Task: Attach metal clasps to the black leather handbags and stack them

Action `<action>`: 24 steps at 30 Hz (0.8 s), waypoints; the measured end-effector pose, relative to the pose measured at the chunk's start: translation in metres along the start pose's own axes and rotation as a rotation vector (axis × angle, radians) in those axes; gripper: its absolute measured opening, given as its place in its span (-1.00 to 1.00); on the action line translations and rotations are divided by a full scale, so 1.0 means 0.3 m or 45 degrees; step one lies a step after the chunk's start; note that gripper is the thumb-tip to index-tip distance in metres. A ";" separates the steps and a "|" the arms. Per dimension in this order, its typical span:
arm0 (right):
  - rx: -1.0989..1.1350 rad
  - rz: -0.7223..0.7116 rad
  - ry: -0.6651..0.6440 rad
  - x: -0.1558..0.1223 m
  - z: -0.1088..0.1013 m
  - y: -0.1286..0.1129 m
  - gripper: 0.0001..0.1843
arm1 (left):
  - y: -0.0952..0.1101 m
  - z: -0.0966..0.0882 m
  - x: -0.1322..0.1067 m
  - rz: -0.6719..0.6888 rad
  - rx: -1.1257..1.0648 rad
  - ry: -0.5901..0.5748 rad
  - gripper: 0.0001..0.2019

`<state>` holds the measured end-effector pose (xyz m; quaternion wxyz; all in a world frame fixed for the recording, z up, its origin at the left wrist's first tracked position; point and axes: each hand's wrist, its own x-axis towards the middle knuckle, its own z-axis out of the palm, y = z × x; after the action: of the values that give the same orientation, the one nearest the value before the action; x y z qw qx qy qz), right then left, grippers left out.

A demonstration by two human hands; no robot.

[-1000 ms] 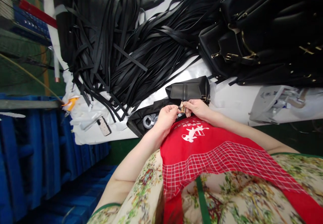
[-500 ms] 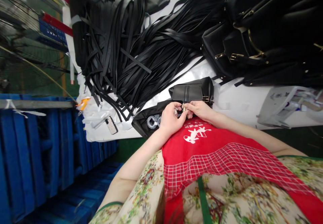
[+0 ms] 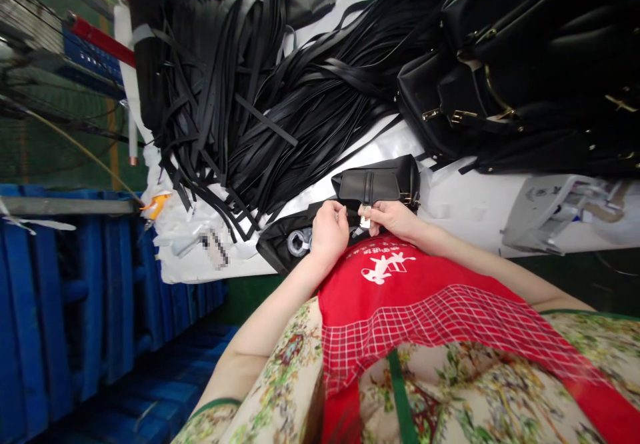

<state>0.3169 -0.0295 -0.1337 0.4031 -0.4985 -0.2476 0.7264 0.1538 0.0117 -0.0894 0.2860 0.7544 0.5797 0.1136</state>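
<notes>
A small black leather bag [image 3: 378, 183] lies at the near edge of the white table [image 3: 465, 197], just beyond my hands. My right hand [image 3: 393, 217] pinches a small gold metal fitting [image 3: 365, 221] between thumb and fingers, beside the bag's lower edge. My left hand [image 3: 329, 229] is curled shut close to the fitting, its fingers closed on something I cannot make out. Under both hands lies a black strap piece with metal rings [image 3: 299, 241]. My red apron sits below.
A big heap of black leather straps [image 3: 280, 91] covers the table's back left. Several finished black bags with gold buckles [image 3: 500, 77] pile up at the back right. A phone [image 3: 215, 249] lies on crumpled white wrapping. Blue crates [image 3: 75, 311] stand on the left.
My left hand has drawn in and curled tighter beside the fitting. My right hand keeps its pinch on the gold fitting, shifted slightly. The view itself has swung a little.
</notes>
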 end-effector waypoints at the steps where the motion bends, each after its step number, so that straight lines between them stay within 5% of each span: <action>1: -0.010 0.002 -0.013 -0.002 0.000 -0.003 -0.48 | -0.007 -0.004 0.004 -0.001 -0.036 0.007 -0.89; 7: 0.002 -0.004 -0.053 0.003 -0.002 0.000 -0.48 | 0.021 -0.049 -0.017 0.311 -0.010 -0.144 -0.84; 14: -0.079 0.043 -0.062 0.013 -0.002 0.013 -0.46 | 0.097 -0.073 -0.032 0.267 0.335 -0.355 -0.79; 24: -0.093 -0.045 -0.086 -0.009 -0.007 0.014 -0.52 | 0.105 -0.009 -0.036 0.277 0.483 -0.256 -0.73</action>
<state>0.3180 -0.0341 -0.1363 0.3888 -0.4836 -0.2960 0.7262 0.1747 -0.0027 -0.0679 0.1815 0.8602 0.4746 -0.0428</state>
